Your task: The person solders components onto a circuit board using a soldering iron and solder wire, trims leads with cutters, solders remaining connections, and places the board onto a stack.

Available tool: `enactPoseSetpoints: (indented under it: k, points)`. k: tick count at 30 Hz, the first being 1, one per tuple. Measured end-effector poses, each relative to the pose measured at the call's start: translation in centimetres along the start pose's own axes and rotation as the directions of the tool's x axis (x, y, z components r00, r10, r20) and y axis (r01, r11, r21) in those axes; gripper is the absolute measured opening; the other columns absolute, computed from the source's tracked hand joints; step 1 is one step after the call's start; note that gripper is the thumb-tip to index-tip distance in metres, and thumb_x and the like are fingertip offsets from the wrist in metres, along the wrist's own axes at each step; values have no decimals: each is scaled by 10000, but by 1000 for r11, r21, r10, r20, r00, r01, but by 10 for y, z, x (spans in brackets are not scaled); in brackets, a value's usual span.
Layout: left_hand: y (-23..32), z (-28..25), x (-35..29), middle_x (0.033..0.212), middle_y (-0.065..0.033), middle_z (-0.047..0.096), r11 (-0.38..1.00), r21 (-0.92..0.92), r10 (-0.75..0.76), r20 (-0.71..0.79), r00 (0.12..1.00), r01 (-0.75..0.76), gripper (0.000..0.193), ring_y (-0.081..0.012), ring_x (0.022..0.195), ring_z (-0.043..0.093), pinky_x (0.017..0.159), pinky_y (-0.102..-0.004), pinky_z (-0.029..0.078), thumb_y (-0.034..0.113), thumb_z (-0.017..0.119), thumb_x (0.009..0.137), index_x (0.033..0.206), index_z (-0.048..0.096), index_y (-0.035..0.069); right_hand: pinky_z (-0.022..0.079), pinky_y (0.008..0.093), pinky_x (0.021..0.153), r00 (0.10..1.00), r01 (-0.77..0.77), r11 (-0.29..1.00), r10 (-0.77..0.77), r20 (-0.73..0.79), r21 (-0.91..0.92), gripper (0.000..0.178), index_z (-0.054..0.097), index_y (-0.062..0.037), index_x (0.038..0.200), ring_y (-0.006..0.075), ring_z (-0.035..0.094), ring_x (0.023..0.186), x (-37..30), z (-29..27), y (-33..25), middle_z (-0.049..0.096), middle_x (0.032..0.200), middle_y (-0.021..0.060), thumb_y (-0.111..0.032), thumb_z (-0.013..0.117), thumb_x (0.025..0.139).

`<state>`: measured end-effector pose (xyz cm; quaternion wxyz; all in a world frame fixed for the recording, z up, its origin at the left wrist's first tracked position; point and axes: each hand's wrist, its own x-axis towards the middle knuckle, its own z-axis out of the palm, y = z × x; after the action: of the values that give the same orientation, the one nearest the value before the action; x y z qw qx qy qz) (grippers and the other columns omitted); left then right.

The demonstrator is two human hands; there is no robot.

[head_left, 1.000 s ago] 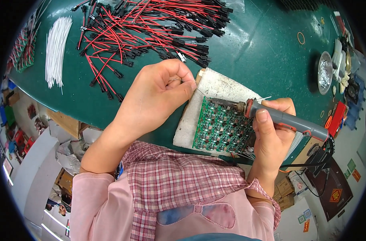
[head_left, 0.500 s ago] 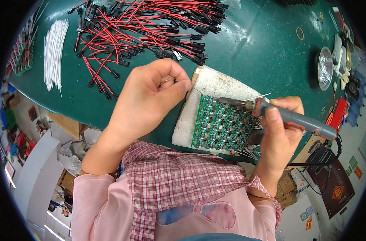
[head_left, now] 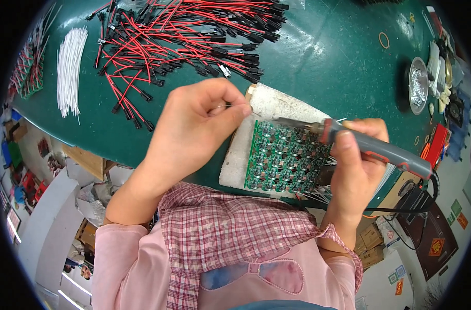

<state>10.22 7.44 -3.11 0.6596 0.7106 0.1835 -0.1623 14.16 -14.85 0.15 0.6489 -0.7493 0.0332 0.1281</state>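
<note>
White strands: a bundle [head_left: 71, 72] lies at the far left of the green table [head_left: 344, 67], well apart from the hands.
Red-and-black leads: a heap [head_left: 178, 41] spreads beyond the left hand [head_left: 199, 129]; its nearest connectors lie close to the pad.
Left fingers: thumb and forefinger pinched together on a thin wire [head_left: 224, 106], near the board's upper left corner.
Board: the green circuit panel [head_left: 284, 157] rests on the pale pad [head_left: 287, 106], between the hands.
Iron: the soldering iron [head_left: 382, 150] slants across the panel's upper edge — whether its tip touches, I cannot tell.
Right fingers: wrapped around the grey handle of the iron, thumb along its near side.
Bowl: a metal bowl [head_left: 417, 109] of silvery bits stands farther right.
Heat risk: a leftward slip of the iron could burn the pinching fingertips.
Joint risk: an unsteady tip might bridge neighbouring contacts; lingering heat might damage parts.
Shift risk: no hand holds the panel, so a push could slide it.
Count: one strand bundle, one lead heap, one pinched wire, one panel, one pad, one iron, one bowl — strands, leads and panel parts too crowded to count.
</note>
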Motion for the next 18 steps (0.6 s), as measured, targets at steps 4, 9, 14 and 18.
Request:
enactPoseSetpoints:
  k: [4,9,14,18]
  points:
    - [9,2,-1,670,106,450,999,-19,26,-6,1000,-27,36,24,589,334,508,-170,233,-5,606,883,868,586,22,368,198,631,997,40,999,-40,-61,7,158,546,-33,970,58,468,717,-1,-13,2,537,872,16,-51,662,864]
    - [7,13,2,676,94,434,1000,9,14,69,998,-14,56,21,586,305,506,-177,226,-18,578,885,872,549,28,404,198,691,1000,-6,999,6,3,43,188,555,-31,962,51,505,769,-4,-11,-2,575,893,13,-30,698,840]
    - [5,18,3,657,101,418,1000,29,3,85,996,-6,58,15,582,292,501,-186,225,-10,592,883,858,556,28,410,190,690,1000,-16,999,16,16,50,184,551,-29,963,39,510,761,-2,-9,1,586,870,5,-27,695,846]
    - [1,22,3,648,102,415,998,54,22,70,997,-25,56,12,578,289,495,-194,225,-3,606,878,852,564,24,417,188,674,999,-32,993,30,23,112,187,553,-33,966,40,527,753,1,-8,4,601,864,8,-6,693,845]
